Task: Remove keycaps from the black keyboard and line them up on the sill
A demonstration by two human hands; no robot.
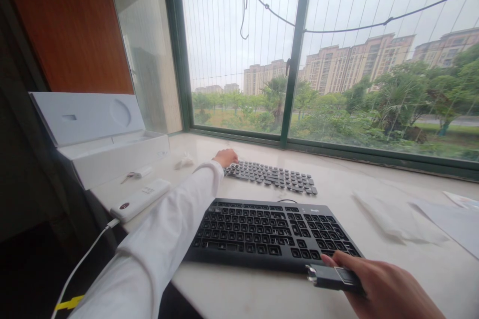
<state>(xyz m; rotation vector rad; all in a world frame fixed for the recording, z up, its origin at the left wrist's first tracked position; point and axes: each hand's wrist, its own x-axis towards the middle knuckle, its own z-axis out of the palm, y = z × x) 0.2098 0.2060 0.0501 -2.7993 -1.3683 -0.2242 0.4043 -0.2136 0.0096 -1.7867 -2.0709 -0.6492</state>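
A black keyboard [258,232] with bare key sockets lies in front of me. Behind it, loose black keycaps [275,177] are laid out in rows on the white surface. My left hand [225,157] reaches over to the far left end of those rows, its fingers curled and closed by the keycaps; what they pinch, if anything, is hidden. My right hand [377,279] grips a black rectangular tool with a metal tip [333,277] beside the keyboard's lower right corner. My white left sleeve crosses in front of the keyboard's left edge.
At the left stand an open white box [112,152] and a white power bank [141,199] with a white cable [80,264]. Crumpled white tissue [184,160] lies behind. To the right are a clear plastic bag [392,217] and papers [454,224]. A window borders the back.
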